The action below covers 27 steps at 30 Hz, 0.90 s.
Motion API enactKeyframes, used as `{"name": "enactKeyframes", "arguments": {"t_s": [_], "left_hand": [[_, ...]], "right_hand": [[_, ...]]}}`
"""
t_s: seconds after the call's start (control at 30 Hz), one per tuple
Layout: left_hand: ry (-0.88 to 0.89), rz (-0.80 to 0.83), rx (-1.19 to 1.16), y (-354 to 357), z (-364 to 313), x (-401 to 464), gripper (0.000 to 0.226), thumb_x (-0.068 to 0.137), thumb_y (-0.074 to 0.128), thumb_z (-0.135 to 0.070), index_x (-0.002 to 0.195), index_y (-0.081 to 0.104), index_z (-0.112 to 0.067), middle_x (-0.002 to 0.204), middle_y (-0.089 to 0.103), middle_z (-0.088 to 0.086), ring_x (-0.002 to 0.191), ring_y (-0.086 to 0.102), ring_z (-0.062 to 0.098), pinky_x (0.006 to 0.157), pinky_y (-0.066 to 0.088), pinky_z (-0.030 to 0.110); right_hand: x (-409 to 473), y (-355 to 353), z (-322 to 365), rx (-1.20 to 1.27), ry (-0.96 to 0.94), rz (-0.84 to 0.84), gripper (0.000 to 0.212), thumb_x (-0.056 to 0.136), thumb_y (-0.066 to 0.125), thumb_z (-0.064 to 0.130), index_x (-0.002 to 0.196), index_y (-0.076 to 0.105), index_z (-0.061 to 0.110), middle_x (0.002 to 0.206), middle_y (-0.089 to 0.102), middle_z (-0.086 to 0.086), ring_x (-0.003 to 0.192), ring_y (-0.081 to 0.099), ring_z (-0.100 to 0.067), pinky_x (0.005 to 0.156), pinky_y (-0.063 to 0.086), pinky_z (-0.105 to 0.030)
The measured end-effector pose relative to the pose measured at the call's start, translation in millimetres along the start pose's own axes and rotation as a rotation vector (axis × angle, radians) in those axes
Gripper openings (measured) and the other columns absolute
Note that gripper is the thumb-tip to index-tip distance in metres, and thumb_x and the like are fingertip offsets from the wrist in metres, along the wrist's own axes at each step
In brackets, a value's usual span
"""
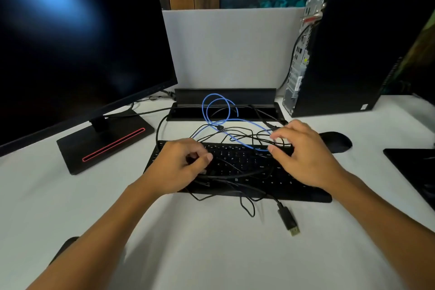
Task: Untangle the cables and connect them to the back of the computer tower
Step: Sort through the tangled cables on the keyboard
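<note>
Cables (237,139) lie knotted across the keyboard (247,172); left hand (179,167) pinches a black lead, right hand (303,148) fingers curl into strands. Separating one lead gently seems advisable.

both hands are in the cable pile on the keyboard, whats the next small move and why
Probably lift the blue cable clear with the right hand, whose fingers are already at it. It loops over the black cables on the keyboard, and the left hand grips the black ones, so they can be parted.
</note>
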<state>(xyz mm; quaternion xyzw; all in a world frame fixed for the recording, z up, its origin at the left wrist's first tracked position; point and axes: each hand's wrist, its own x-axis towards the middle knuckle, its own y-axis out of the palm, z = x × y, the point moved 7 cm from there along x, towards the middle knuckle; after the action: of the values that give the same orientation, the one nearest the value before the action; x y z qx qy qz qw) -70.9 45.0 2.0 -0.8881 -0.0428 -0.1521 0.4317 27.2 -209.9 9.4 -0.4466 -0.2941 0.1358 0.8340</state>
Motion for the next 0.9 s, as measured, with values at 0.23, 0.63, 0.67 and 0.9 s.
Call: {"name": "enactKeyframes", "arguments": {"t_s": [0.23,0.63,0.67,0.9], "left_hand": [[-0.093,0.070,0.072,29.0,7.8,51.2,0.026,0.097,0.060,-0.020,0.121,0.071,-0.025,0.104,0.070,-0.011,0.089,0.063,0.007,0.079,0.042,0.010],[-0.393,-0.041,0.451,20.6,65.5,51.1,0.043,0.099,0.051,-0.026,0.141,0.053,-0.031,0.148,0.050,0.008,0.137,0.034,0.041,0.106,0.032,0.058],[-0.416,0.014,0.430,21.6,68.8,52.5,0.037,0.101,0.048,-0.027,0.137,0.057,-0.032,0.140,0.058,0.004,0.134,0.040,0.038,0.104,0.033,0.055],[-0.435,-0.096,0.161,10.2,81.8,57.1,0.019,0.093,0.061,-0.020,0.095,0.078,-0.029,0.095,0.076,-0.005,0.102,0.068,0.026,0.090,0.051,0.036]], "right_hand": [[58.5,30.0,-26.4,-0.097,0.146,0.264,0.054,0.098,0.060,0.048,0.147,0.053,0.025,0.146,0.055,0.000,0.137,0.042,-0.028,0.114,0.035,-0.052],[51.0,23.7,-32.7,0.323,0.097,0.116,0.010,0.095,0.070,0.017,0.092,0.075,0.025,0.086,0.071,0.016,0.083,0.065,-0.004,0.075,0.048,-0.018],[47.2,20.6,-35.8,0.336,0.095,0.103,0.010,0.095,0.071,0.016,0.092,0.075,0.025,0.085,0.071,0.017,0.082,0.064,-0.003,0.074,0.046,-0.015],[20.9,-4.1,-66.4,0.361,0.141,-0.038,0.016,0.096,0.068,0.013,0.091,0.071,0.029,0.083,0.068,0.004,0.082,0.064,-0.021,0.080,0.053,-0.036]]}}
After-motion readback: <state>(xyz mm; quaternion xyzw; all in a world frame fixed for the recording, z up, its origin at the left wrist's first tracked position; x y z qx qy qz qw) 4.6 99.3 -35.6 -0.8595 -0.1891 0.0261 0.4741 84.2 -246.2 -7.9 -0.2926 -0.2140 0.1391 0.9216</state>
